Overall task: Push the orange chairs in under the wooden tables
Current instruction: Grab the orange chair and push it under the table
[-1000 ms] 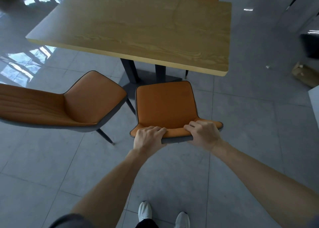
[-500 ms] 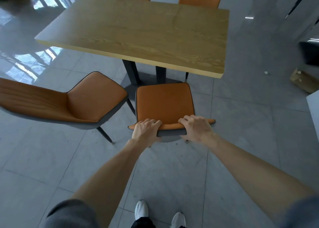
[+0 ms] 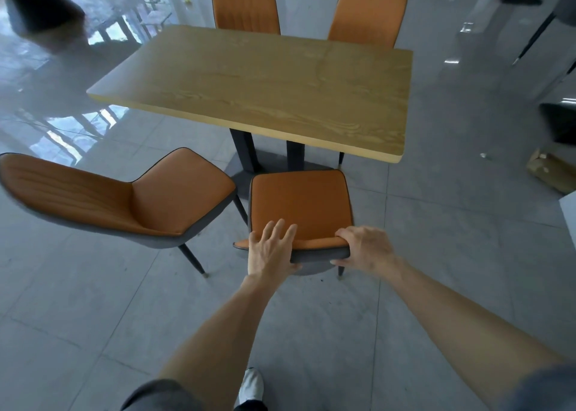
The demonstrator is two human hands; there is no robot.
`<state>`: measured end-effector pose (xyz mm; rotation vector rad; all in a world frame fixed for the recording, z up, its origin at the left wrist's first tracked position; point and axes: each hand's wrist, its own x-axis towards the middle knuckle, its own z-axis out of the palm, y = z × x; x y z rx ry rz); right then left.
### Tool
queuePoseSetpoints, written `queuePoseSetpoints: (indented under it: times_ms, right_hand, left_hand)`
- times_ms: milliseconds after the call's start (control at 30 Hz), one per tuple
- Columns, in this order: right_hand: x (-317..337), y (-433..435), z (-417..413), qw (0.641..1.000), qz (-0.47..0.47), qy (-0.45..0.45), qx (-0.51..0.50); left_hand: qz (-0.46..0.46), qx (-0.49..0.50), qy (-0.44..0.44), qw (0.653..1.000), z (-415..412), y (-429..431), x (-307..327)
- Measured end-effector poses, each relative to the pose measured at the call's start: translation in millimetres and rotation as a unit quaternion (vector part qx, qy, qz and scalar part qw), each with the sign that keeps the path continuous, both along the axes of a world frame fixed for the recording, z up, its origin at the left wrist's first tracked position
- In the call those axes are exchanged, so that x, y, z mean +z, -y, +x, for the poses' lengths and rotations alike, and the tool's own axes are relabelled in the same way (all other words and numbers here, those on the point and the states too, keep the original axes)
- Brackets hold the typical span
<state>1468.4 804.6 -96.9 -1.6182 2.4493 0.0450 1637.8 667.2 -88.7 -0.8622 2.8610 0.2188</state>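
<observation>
An orange chair (image 3: 300, 200) with a grey back stands in front of me, its seat's front edge just short of the near edge of the wooden table (image 3: 265, 89). My right hand (image 3: 366, 248) is wrapped around the top of its backrest. My left hand (image 3: 271, 248) rests on the backrest with fingers spread and lifted, thumb at the back. A second orange chair (image 3: 124, 198) stands to the left, turned sideways and away from the table. Two more orange chairs (image 3: 246, 5) (image 3: 369, 12) sit at the far side.
The table stands on a dark central pedestal (image 3: 246, 152) on a glossy grey tile floor. A cardboard box (image 3: 551, 174) lies at the right, with a dark object (image 3: 561, 121) behind it. A dark blurred shape (image 3: 40, 8) is at the far left.
The chair in my hands has moved forward toward the table. My left hand's fingers have opened from a grip and now lie spread over the backrest. The right hand keeps its hold.
</observation>
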Motion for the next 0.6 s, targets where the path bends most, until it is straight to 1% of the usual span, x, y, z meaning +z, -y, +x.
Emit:
queuePoseSetpoints:
  times_ms: [100,200,467,600]
  right_hand:
    - [-5.5,0.7,0.3,0.999,-0.032,-0.013,-0.008]
    - [-6.7,0.2,3.0,0.998,-0.055,-0.003,-0.024]
    - [-6.4,0.2,12.4,0.995,-0.076,-0.003,-0.072]
    - [-7.8,17.7,27.3,0.993,-0.089,-0.010,-0.083]
  left_hand:
    - [-0.014,-0.026,-0.007,1.000,-1.9,5.8,2.2]
    - [-0.026,-0.058,-0.016,0.998,-1.5,9.1,5.1]
    - [-0.013,-0.120,-0.028,0.992,1.9,21.2,1.8]
    - [-0.022,-0.142,-0.027,0.989,10.5,46.6,0.8]
